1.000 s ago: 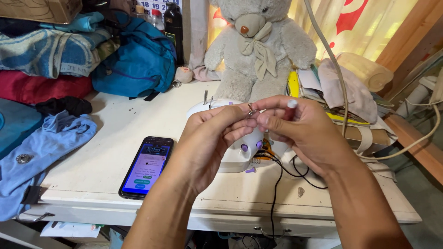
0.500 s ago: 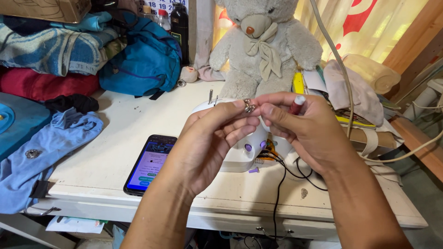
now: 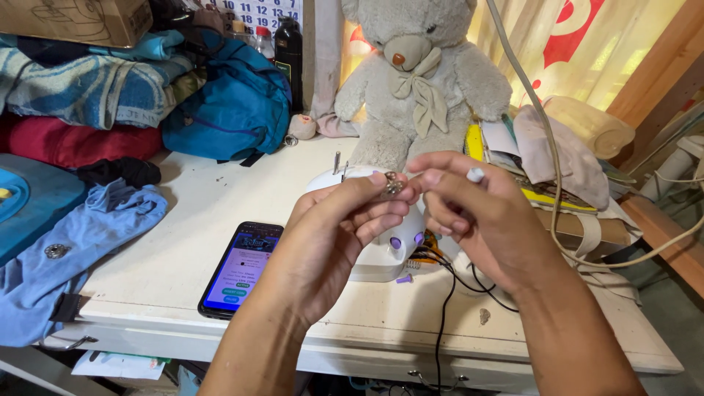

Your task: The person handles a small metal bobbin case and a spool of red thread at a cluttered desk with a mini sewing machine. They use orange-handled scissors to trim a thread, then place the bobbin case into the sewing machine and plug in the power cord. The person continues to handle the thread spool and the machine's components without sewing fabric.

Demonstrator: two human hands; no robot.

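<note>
Small round silver metal piece (image 3: 391,185), prob. a bobbin, was pinched between the tips of both hands, held in the air above the small white plastic sewing machine (image 3: 381,246) w/ purple buttons. Left hand (image 3: 330,246) was curled, thumb & forefinger closed on the metal piece from the left. Right hand (image 3: 480,220) met it from the right, fingertips closed on the same piece; a short white stick-like item (image 3: 475,174) poked up between its fingers, too small to tell what it was.

Hands covered most of the machine; only its front & a bit of the top w/ two metal pins showed. Black wires (image 3: 447,293) ran from the machine's right side down over the edge of the white table (image 3: 183,220).

Black smartphone (image 3: 242,269) w/ lit screen lay flat on the table, just left of the left wrist. Grey plush teddy bear (image 3: 425,73) w/ beige bow sat upright behind the machine. Blue backpack (image 3: 235,110) & a stack of folded cloth stood at the back left. Light blue garment (image 3: 81,249) w/ metal snap hung over the table's left edge. Beige cable (image 3: 543,125) crossed the right side in front of a pile of cloth & papers. Dark bottle (image 3: 288,55) stood behind the backpack.
</note>
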